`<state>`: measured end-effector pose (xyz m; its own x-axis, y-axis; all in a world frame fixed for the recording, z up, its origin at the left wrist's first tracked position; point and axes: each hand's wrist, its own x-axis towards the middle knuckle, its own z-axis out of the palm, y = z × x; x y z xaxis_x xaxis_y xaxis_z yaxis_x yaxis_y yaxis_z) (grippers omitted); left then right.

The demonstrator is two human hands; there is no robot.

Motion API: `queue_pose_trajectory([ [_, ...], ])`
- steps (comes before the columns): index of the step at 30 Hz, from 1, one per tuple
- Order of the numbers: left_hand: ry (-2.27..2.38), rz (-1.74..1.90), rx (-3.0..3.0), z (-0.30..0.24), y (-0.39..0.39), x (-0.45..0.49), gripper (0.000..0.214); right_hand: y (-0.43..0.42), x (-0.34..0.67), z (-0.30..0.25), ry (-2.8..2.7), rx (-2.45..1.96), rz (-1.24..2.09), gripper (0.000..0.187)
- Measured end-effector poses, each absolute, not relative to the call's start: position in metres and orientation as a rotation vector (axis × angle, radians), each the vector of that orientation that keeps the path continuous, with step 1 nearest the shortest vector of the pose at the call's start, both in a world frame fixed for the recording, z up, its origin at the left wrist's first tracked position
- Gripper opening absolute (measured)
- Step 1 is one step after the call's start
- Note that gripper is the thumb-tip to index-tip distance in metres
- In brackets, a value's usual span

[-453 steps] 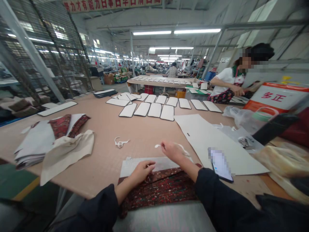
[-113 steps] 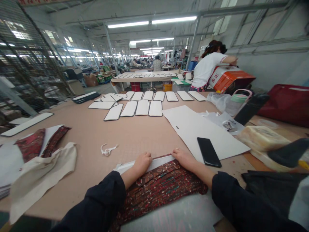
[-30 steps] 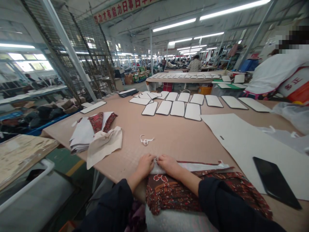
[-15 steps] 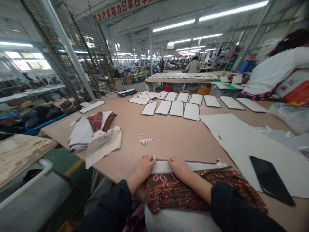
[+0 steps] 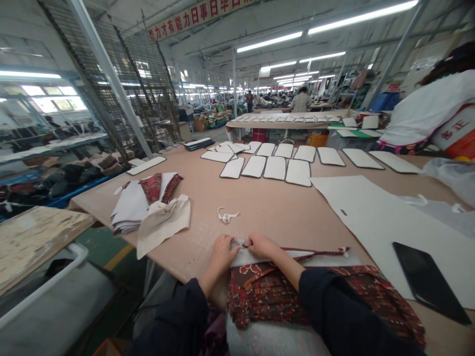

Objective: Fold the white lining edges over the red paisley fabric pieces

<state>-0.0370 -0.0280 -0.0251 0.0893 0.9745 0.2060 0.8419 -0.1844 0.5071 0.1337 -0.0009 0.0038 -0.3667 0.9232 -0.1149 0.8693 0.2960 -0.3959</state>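
Observation:
A stack of dark red patterned fabric pieces with a white lining strip lies at the near edge of the table. My left hand and my right hand sit close together at the strip's left end. Both pinch its corner with curled fingers. My dark sleeves cover the near part of the stack.
A pile of white and red pieces under a cream cloth lies at the left. A small white tie, rows of white panels, a large white sheet and a black phone are around. A person in white stands at the far right.
My right hand has slid left along the white strip and met my left hand at its corner. Half a second ago the hands were apart, pressing the strip flat.

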Motion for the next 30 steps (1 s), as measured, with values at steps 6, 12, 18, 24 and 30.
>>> queue_pose_trajectory([
  [6, 1.785, 0.689, 1.963, -0.026, -0.024, -0.029, 0.016, 0.01, 0.143, -0.014, -2.163, -1.343, 0.929, 0.013],
  [12, 1.845, 0.702, 1.946, -0.02, -0.026, -0.023, 0.015, 0.019, 0.135, -0.016, -2.201, -1.176, 0.898, 0.026],
  [18, 1.996, 0.752, 2.123, -0.021, -0.036, -0.017, 0.024, 0.022, 0.132, -0.015, -2.378, -1.107, 0.676, 0.023],
  [24, 1.931, 0.607, 2.42, -0.02, -0.041, -0.021, 0.013, 0.027, 0.128, -0.013, -2.486, -1.102, 0.58, 0.019],
  [30, 1.753, 0.434, 2.664, -0.022, -0.04, -0.024, 0.015, 0.032, 0.122, -0.009, -2.596, -1.16, 0.515, 0.018],
])
